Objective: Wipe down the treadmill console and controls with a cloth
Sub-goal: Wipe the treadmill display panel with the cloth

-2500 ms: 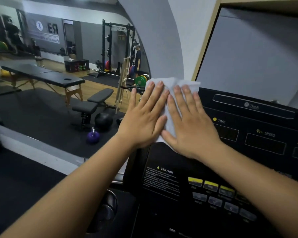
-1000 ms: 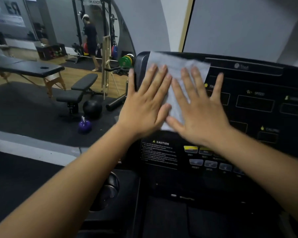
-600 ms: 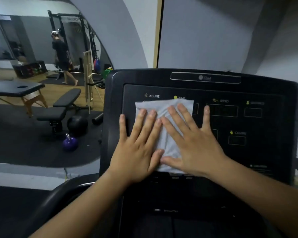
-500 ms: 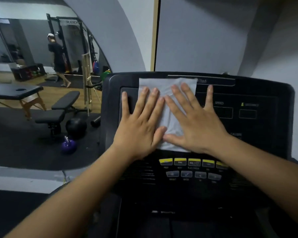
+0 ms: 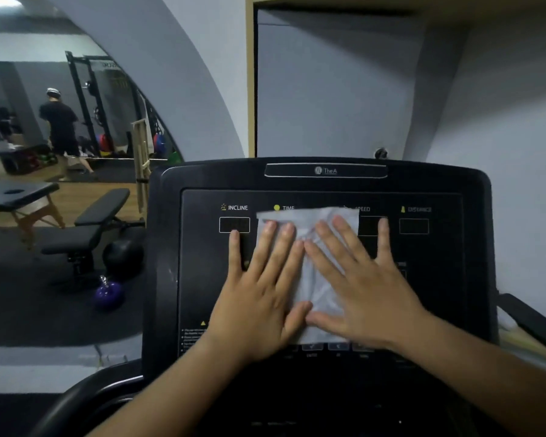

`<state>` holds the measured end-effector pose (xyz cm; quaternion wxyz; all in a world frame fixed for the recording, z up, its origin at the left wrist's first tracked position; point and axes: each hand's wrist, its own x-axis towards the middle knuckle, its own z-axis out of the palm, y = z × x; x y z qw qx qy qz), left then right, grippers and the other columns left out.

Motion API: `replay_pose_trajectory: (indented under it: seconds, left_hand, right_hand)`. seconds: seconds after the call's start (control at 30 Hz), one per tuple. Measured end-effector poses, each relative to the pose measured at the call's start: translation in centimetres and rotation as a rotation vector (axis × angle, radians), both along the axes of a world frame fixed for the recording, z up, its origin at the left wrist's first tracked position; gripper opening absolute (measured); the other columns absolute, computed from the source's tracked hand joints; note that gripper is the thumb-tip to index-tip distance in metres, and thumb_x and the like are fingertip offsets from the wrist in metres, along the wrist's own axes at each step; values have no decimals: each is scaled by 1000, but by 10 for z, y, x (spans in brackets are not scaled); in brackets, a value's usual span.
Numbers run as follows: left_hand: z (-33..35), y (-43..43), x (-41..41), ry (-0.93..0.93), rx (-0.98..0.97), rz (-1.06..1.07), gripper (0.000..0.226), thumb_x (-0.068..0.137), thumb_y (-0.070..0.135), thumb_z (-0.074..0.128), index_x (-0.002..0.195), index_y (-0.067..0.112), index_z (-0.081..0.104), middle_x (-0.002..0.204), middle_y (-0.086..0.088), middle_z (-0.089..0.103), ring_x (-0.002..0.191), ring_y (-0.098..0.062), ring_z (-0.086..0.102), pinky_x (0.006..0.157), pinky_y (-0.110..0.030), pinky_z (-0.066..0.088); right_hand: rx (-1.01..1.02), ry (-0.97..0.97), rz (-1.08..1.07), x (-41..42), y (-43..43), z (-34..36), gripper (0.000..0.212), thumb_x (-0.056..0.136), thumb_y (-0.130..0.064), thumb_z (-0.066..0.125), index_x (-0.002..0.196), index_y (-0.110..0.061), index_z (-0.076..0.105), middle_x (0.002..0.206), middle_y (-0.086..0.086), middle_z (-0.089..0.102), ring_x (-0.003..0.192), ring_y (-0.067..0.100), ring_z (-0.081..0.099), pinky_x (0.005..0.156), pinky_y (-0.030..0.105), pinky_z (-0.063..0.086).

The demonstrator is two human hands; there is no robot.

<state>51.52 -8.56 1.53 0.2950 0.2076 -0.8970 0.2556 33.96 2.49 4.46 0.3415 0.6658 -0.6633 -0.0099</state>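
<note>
While pressed flat against the black plastic treadmill console [image 5: 317, 184], the pale grey rectangular cloth [image 5: 309, 279] lay below its TIME label, under the left hand [image 5: 259, 298] and right hand [image 5: 363, 294], fingers spread wide.

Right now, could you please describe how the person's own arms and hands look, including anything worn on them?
Both are bare. The left hand and right hand show no gloves, rings or wristbands. The left forearm and right forearm run uncovered to the picture's lower edge, with no sleeve, watch or marking in view. The fingernails look short.
</note>
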Motion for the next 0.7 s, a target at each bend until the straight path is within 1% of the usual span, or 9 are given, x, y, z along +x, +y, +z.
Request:
replay_pose_trajectory:
  seconds: [0.07, 0.13, 0.2, 0.27, 0.33, 0.4, 0.5, 0.6, 0.7]
  left_hand:
    - [37, -16, -17, 1, -34, 48, 81, 96, 60, 27, 156, 6, 17, 164, -18, 9, 151, -38, 5, 113, -72, 2]
    - [69, -29, -30, -10, -53, 80, 82, 96, 62, 19, 158, 8, 9, 165, -16, 2, 152, -36, 0, 113, -71, -2]
    - [85, -34, -36, -25, -49, 93, 83, 96, 65, 12, 158, 10, 3, 165, -15, -2, 152, -35, -4, 114, -70, -4]
    - [78, -30, -34, -36, -42, 73, 85, 95, 66, 12, 158, 9, 3, 165, -16, -3, 152, -35, -5, 114, -71, -2]
    - [52, -18, -27, -33, -22, 16, 87, 95, 67, 23, 157, 8, 10, 165, -17, 1, 152, -37, -1, 112, -73, 3]
    - [16, 2, -17, -31, 10, -43, 88, 93, 67, 33, 156, 7, 19, 164, -17, 8, 152, -38, 4, 111, -74, 8]
    - [-22, 25, -9, -54, 32, -70, 89, 92, 68, 35, 155, 7, 24, 164, -17, 11, 151, -40, 9, 111, -74, 13]
    - [-11, 19, -19, -55, 8, -51, 90, 91, 69, 35, 154, 7, 25, 163, -18, 14, 150, -41, 10, 111, -75, 11]
    - [37, -1, -40, -39, -30, -1, 90, 90, 70, 34, 156, 10, 22, 164, -15, 11, 151, -39, 5, 111, -75, 5]
  right_hand:
    - [-26, 23, -65, -15, -15, 33, 100, 82, -82, 28, 155, -15, 16, 164, 12, 2, 151, 29, -2, 105, 78, 7]
    - [-23, 43, -124, -28, -26, 62, 101, 82, -84, 19, 156, -17, 6, 164, 10, -6, 150, 27, -8, 106, 77, 5]
    - [-19, 43, -158, -34, -30, 77, 103, 81, -86, 14, 156, -17, 0, 163, 10, -11, 150, 27, -12, 107, 75, 4]
    - [-19, 41, -146, -32, -25, 72, 106, 80, -88, 14, 156, -16, 0, 163, 11, -12, 150, 30, -13, 107, 75, 3]
    - [-14, 10, -104, -26, -10, 46, 107, 80, -88, 18, 156, -14, 7, 163, 14, -6, 150, 33, -9, 107, 75, 5]
    - [-3, -35, -47, -17, 11, 9, 104, 81, -85, 27, 154, -12, 17, 163, 17, 2, 150, 36, -2, 106, 76, 9]
    - [28, -54, -4, -11, 35, -29, 101, 81, -84, 33, 153, -13, 24, 162, 16, 9, 150, 37, 5, 105, 78, 14]
    - [25, -36, 5, -23, 29, -16, 104, 80, -86, 32, 154, -15, 20, 163, 14, 8, 150, 34, 5, 104, 79, 12]
    - [-7, 14, -74, -45, 9, 29, 107, 78, -89, 25, 156, -17, 10, 164, 12, -1, 151, 32, -2, 103, 79, 7]
